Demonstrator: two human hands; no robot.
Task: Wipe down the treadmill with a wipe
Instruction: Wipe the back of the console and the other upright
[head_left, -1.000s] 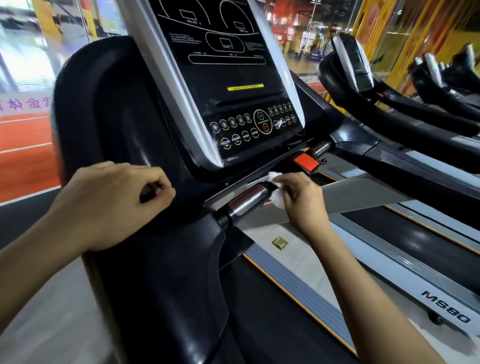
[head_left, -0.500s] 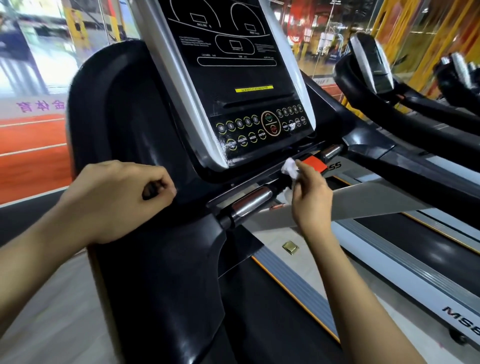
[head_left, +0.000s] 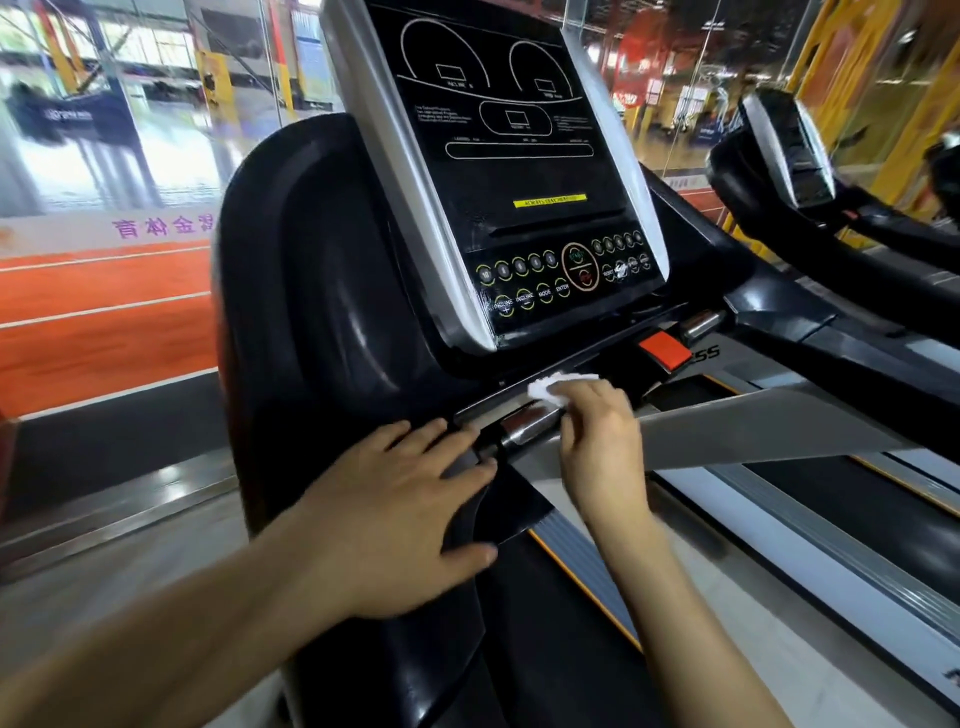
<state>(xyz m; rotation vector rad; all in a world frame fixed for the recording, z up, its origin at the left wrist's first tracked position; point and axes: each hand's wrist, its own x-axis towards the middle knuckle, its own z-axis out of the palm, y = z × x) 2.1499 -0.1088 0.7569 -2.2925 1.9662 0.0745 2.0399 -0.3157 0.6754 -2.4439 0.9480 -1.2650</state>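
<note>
The left hand (head_left: 400, 512), a fist a second ago, is now lying flat on the treadmill (head_left: 311, 312) shroud while the right hand (head_left: 597, 436), pinching the wipe (head_left: 545, 391), is dragging it back leftward along the ledge under the console, so wiping is continuing.

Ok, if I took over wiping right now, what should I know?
Left hand: open, fingers spread flat on the black side housing of the treadmill.
Right hand: pinches the white wipe and presses it on the ledge just under the console, above the chrome grip and left of the red safety key.
Done: I cannot tell which parts are already clean.
Left: probably the rest of the ledge, the chrome grip, the console buttons and the side housing.
</note>
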